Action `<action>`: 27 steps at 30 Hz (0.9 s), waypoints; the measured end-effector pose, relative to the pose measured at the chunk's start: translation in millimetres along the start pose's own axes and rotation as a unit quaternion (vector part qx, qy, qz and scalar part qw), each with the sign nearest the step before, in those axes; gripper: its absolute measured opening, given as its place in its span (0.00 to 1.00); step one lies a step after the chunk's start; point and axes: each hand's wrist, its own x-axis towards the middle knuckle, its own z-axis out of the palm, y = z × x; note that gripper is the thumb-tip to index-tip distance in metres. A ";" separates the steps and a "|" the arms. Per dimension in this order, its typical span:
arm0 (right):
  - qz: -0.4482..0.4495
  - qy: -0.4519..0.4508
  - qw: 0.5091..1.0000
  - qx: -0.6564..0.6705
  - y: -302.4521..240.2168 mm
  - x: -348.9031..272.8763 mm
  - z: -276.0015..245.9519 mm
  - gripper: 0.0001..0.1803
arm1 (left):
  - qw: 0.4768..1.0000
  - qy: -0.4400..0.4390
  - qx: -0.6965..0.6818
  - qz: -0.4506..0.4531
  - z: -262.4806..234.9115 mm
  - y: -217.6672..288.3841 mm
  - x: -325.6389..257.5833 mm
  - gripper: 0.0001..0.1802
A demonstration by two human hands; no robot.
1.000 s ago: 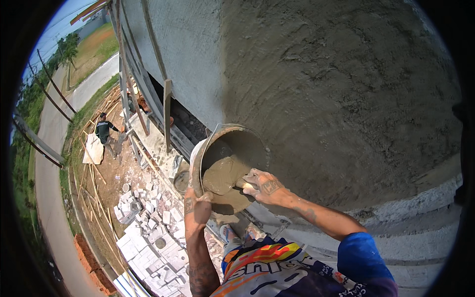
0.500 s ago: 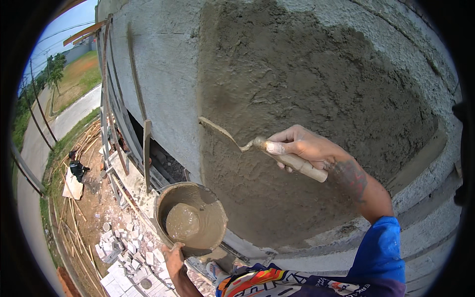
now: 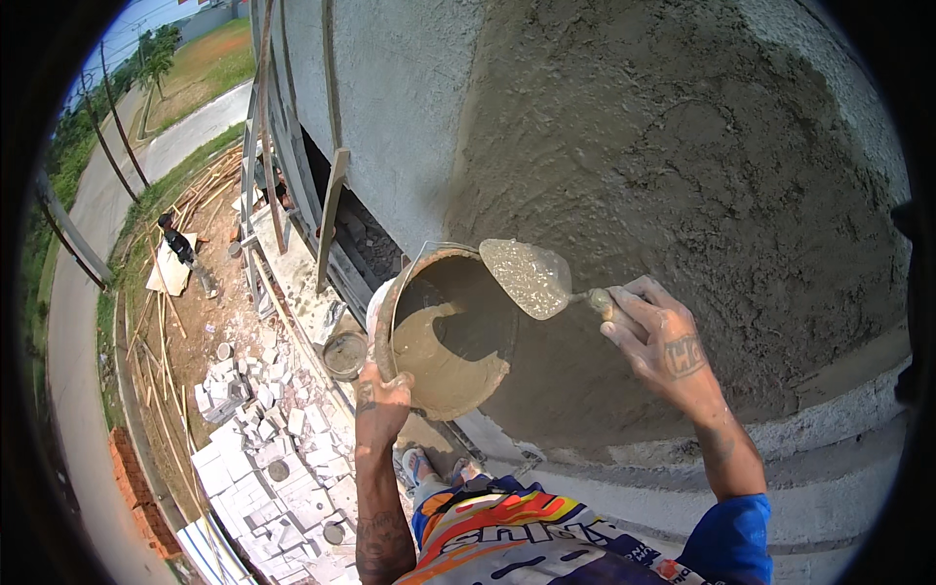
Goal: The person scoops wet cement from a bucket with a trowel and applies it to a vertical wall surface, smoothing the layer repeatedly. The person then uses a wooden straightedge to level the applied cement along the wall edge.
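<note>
My right hand (image 3: 655, 336) is closed round the handle of a trowel (image 3: 528, 277). The trowel's flat blade, spotted with mortar, hangs beside the far right rim of a bucket (image 3: 499, 382). Wet grey mortar (image 3: 444, 341) lies inside the bucket, partly in shadow. With its fingers wrapped over the near left rim, my left hand (image 3: 383, 398) grips the bucket, which tilts toward me. Ahead and to the right spreads a wall (image 3: 673, 175) coated with rough, damp mortar; its left strip is paler and smoother.
Far below on the left, broken white blocks (image 3: 263, 419) and long wooden poles (image 3: 161, 390) litter the ground. Another person (image 3: 177, 242) stands there. An upright plank (image 3: 332, 219) and a second, smaller bucket (image 3: 344, 354) are beside the wall. My feet (image 3: 419, 466) rest on a narrow ledge.
The trowel has come away from the wall and down to the bucket's rim, its blade now facing me. The bucket has risen and shifted right in view. The person below has stood up.
</note>
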 end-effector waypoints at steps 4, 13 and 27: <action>-0.095 -0.131 0.951 -0.262 2.1 -5.9 116.1 0.21 | 0.985 -0.013 0.075 0.152 12.5 26.1 -4.3 0.18; -0.032 -0.189 0.981 -0.009 20.6 -12.9 193.9 0.17 | 0.987 -0.068 0.118 0.082 5.9 44.1 -21.7 0.20; -0.063 -0.140 0.976 0.157 -19.9 5.7 177.4 0.20 | 0.981 -0.011 -0.066 -0.181 -5.6 -71.7 -33.9 0.26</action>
